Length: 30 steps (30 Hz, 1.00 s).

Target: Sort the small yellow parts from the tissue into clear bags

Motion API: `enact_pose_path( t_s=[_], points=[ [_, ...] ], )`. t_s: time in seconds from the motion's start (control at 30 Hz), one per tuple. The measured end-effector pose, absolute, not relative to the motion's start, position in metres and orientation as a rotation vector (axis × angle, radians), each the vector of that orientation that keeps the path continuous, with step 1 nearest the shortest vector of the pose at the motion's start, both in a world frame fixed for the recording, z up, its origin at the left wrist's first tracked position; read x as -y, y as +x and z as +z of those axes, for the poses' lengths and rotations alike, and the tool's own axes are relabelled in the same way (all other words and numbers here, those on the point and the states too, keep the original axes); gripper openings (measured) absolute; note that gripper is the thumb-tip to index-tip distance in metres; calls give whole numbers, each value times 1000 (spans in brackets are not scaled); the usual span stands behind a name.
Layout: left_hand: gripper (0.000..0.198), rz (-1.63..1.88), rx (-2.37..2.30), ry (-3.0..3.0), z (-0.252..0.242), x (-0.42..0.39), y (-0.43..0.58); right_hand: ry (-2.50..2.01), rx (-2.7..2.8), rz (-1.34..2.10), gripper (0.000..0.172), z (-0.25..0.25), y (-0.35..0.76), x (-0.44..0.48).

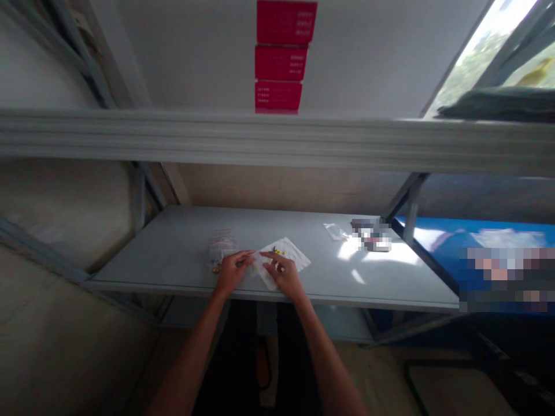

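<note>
Above the front part of the grey shelf, my left hand (pixel 234 271) has its fingers drawn together at the edge of a thin clear plastic bag (pixel 255 268). Close by on the right, my right hand (pixel 282 274) reaches over a white sheet (pixel 299 254), index finger stretched out and thumb apart from it. Small yellow pieces (pixel 280 252) with dark bits lie on the sheet, just beyond my right fingers. Left of my left hand is a stack of clear zip bags (pixel 223 240), with small brass-coloured pieces (pixel 217 267) near its lower end, partly hidden by the hand.
Further right on the grey shelf (pixel 173 242) lie another clear bag (pixel 336 231) and a blurred-out dark item (pixel 372 234). A thick grey beam (pixel 277 138) crosses above, below red labels (pixel 281 62). At right stands a blue surface (pixel 437 237) with a pixelated area.
</note>
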<state>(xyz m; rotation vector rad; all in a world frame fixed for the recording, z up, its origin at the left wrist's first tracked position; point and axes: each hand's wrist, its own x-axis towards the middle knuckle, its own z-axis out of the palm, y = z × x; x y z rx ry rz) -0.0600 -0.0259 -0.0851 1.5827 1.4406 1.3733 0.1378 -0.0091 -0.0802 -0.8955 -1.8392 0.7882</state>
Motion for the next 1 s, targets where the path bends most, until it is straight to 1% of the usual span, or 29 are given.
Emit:
enact_pose_path(
  t_s=[0.1, 0.2, 0.27, 0.4, 0.6, 0.83, 0.9, 1.0],
  points=[
    [47, 1478, -1421, 1516, -85, 27, -61, -1132, 1616, 513, 25, -83, 140, 9],
    [42, 1512, -1407, 1526, -84, 28, -62, -1344, 1580, 293, 22, -87, 140, 8],
    [39, 1494, -1395, 1554, -83, 29, -63, -1446, 1663, 218, 21, -90, 138, 7],
    [38, 1455, -1376, 1601, -81, 30, -62, -1535, 1786, 126, 23, -94, 135, 4],
    [40, 1400, -1430, 1608, -81, 29, -60, -1558, 1837, 107, 25, -94, 136, 3],
    [35, 1385, -1436, 1646, -83, 28, -60, -1533, 1804, 92, 24, -95, 135, 3],
    [36, 1375, -1437, 1648, -83, 28, -60, -1434, 1768, 159, 22, -93, 136, 3],
    [36, 1349, -1437, 1673, -82, 28, -59, -1139, 1754, 411, 15, -88, 138, 4]
  ],
)
